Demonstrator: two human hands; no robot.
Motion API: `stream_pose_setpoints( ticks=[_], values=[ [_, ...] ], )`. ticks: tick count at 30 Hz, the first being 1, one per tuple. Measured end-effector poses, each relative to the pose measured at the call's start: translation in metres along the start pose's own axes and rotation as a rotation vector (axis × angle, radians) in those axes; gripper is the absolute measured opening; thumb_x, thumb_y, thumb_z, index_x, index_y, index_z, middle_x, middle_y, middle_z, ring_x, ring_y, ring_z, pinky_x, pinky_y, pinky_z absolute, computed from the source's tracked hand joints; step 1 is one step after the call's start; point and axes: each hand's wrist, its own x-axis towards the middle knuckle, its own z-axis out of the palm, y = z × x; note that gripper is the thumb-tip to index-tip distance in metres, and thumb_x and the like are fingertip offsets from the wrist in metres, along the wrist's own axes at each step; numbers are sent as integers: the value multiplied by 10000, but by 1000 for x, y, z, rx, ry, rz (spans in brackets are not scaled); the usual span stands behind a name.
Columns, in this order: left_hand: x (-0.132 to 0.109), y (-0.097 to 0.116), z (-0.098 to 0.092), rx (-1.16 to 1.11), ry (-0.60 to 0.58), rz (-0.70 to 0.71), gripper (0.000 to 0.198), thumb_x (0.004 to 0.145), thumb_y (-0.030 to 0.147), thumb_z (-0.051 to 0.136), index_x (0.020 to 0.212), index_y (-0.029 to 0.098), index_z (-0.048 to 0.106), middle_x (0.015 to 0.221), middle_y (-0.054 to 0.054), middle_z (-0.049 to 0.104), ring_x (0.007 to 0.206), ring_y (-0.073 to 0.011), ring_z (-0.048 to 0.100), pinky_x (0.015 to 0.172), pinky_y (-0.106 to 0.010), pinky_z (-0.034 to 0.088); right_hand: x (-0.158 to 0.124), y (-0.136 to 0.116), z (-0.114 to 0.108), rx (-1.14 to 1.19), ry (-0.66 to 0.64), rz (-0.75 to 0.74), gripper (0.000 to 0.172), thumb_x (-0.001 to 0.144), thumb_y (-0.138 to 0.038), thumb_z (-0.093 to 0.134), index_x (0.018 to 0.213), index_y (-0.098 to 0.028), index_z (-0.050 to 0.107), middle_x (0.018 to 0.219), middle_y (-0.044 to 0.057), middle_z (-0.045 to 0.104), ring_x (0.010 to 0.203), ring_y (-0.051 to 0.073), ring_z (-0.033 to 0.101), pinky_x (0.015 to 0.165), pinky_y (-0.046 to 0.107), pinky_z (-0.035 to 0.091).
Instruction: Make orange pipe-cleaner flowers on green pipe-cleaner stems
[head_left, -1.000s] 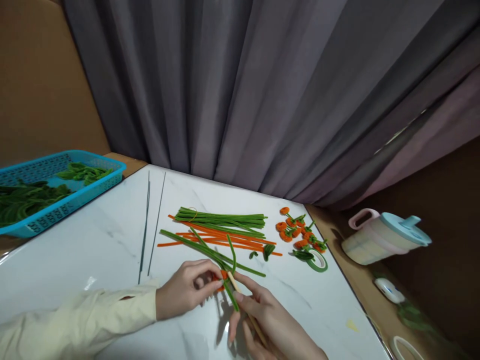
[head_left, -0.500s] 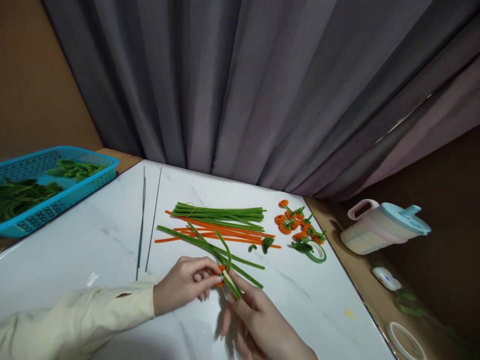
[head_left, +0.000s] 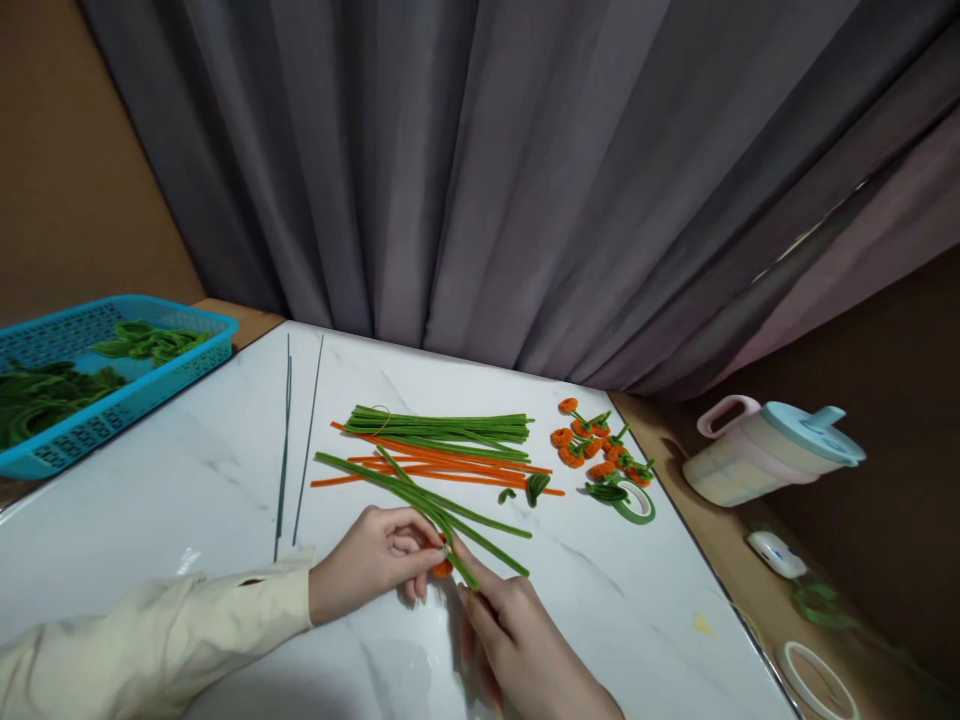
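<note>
My left hand [head_left: 375, 562] pinches a small round orange piece of fuzzy pipe cleaner [head_left: 442, 569] between thumb and fingers, low over the front of the table. Against it, my right hand [head_left: 521, 635] grips a green pipe cleaner [head_left: 462, 571] between thumb and forefinger. The fingers partly hide where the two pieces meet. Just beyond the hands lie several loose green pipe cleaners [head_left: 491, 521], crossing one another. Behind these are orange pipe cleaners [head_left: 420, 468] and a tied bundle of green ones [head_left: 442, 428]. Two small folded green pieces [head_left: 536, 488] rest to their right.
Several finished-looking orange pieces with green stems [head_left: 571, 455] cluster at right beside a roll of green tape [head_left: 636, 503]. Thin dark wires [head_left: 284, 440] lie at left. A blue basket [head_left: 172, 365] holds green pieces. A lidded jug [head_left: 765, 455] and white ring [head_left: 814, 680] stand right.
The green pipe cleaner that curved up above my fingers has come down towards the orange piece. Its pale bit no longer shows clearly. Both hands stay close together.
</note>
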Motion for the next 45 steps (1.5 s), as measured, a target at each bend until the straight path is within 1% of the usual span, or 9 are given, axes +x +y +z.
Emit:
stream_pose_setpoints(
  ticks=[6, 10, 13, 17, 22, 30, 35, 41, 45],
  values=[
    [3, 5, -2, -89, -21, -20, 391, 645, 406, 744, 813, 104, 561, 488, 17, 587, 417, -117, 566, 425, -222, 471, -1, -1, -1, -34, 25, -38, 507, 895, -228, 339, 1402, -216, 341, 524, -59, 479, 288, 46, 342, 310, 133, 307],
    [7, 4, -4, -149, -18, -19, 437, 650, 398, 749, 897, 134, 503, 522, 35, 586, 409, -113, 550, 415, -224, 459, 1, -1, 1, 21, 54, -61, 447, 905, -275, 368, 1344, -204, 418, 532, -54, 491, 280, 36, 334, 286, 118, 284],
    [7, 5, -5, -215, -40, -23, 420, 684, 367, 737, 956, 135, 517, 570, 35, 585, 449, -93, 538, 457, -211, 449, 4, 0, 4, 195, 59, -37, 447, 907, -373, 392, 1297, -161, 446, 530, -56, 494, 257, 34, 324, 236, 115, 235],
    [4, 11, -5, -362, -146, -64, 318, 743, 307, 707, 989, 130, 609, 803, -10, 614, 615, -66, 543, 581, -184, 446, 6, 0, 11, 533, 22, -16, 619, 846, -507, 489, 1324, -129, 384, 543, -56, 526, 226, 35, 319, 196, 122, 215],
    [0, 13, -2, -455, -304, -32, 258, 820, 280, 637, 1008, 106, 667, 908, -76, 643, 870, -129, 565, 819, -224, 428, 3, -5, 12, 724, -6, -13, 777, 812, -499, 567, 1417, -144, 234, 604, -32, 584, 240, 37, 377, 207, 113, 259],
    [3, 8, -4, -526, -275, -95, 250, 845, 298, 604, 974, 94, 669, 862, -107, 659, 843, -170, 600, 835, -298, 442, 3, -6, 8, 616, 26, 29, 839, 811, -506, 557, 1458, -167, 145, 655, -12, 608, 260, 30, 390, 212, 103, 223],
    [3, 9, -4, -530, -226, -116, 233, 834, 320, 617, 913, 105, 659, 837, -68, 616, 758, -125, 567, 733, -239, 439, 4, -4, 7, 490, 45, 18, 741, 853, -484, 498, 1445, -161, 192, 650, -21, 589, 255, 20, 348, 212, 107, 203],
    [1, 9, -4, -529, -174, -147, 321, 801, 350, 646, 1063, 166, 613, 872, -42, 603, 717, -111, 546, 720, -245, 427, 4, -3, 8, 423, 37, -51, 555, 904, -417, 446, 1370, -138, 335, 617, -43, 548, 252, 11, 327, 227, 109, 187],
    [-1, 13, -4, -387, -189, -141, 228, 795, 325, 651, 921, 134, 651, 774, -19, 579, 705, -107, 519, 734, -237, 412, 2, -3, 7, 358, 26, -70, 506, 930, -414, 392, 1378, -189, 330, 664, -35, 572, 287, 14, 349, 263, 116, 215]
  ],
)
